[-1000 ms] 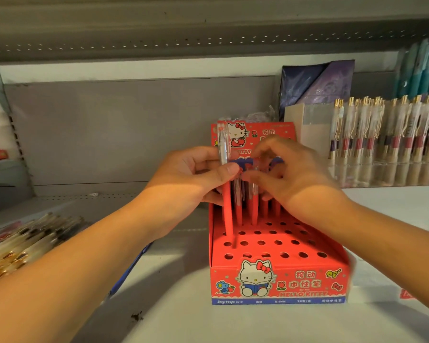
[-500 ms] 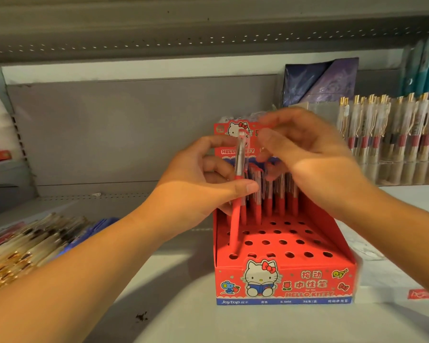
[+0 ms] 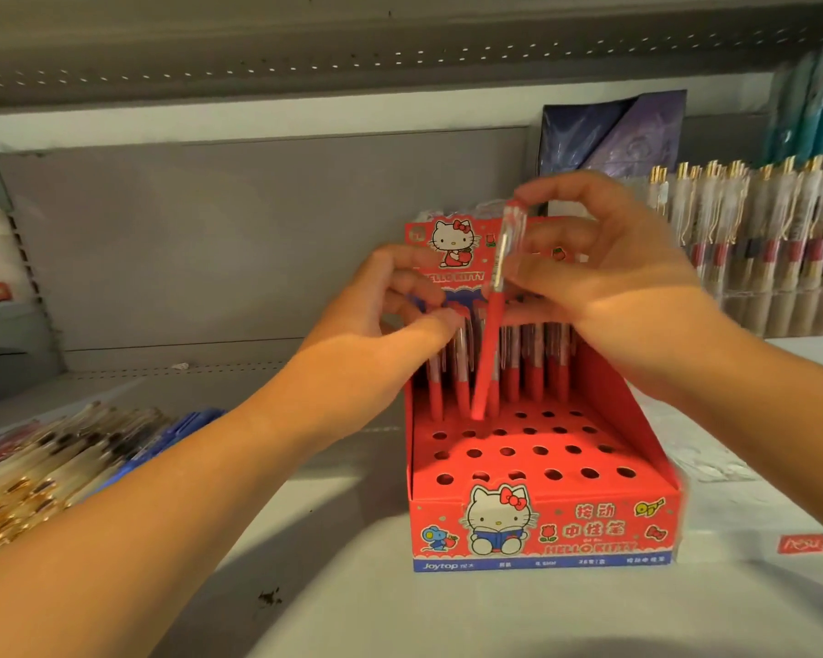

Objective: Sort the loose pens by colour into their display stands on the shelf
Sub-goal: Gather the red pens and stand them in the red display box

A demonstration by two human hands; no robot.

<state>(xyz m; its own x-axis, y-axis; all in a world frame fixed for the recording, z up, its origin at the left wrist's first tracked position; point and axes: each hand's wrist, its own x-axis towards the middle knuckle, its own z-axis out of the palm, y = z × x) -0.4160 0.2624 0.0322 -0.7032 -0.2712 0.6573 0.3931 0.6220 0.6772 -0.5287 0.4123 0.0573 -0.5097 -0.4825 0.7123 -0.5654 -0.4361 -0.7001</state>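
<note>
red card stand (image 3: pixel 533 524) sits on the pale shelf (image 3: pixel 343 591), printed front toward the person; open holes show in its front rows.

head view: right hand (image 3: pixel 609 277) pinches one red pen (image 3: pixel 492 325) at its clear upper end, thumb below, fingers above. pen tilted, top leaning right, tip down at the holed deck just in front of the back row; in a hole or not, cannot tell. rear pens (image 3: pixel 535 382) stand upright in the back holes. left hand (image 3: pixel 390 315) at the tops of the leftmost of these, fingers curled, blurred; grip or mere touch, cannot tell. loose pens (image 3: pixel 44 467) heaped at far left, well apart from stand. gold-clipped pens (image 3: pixel 756 230) racked at right.
</note>
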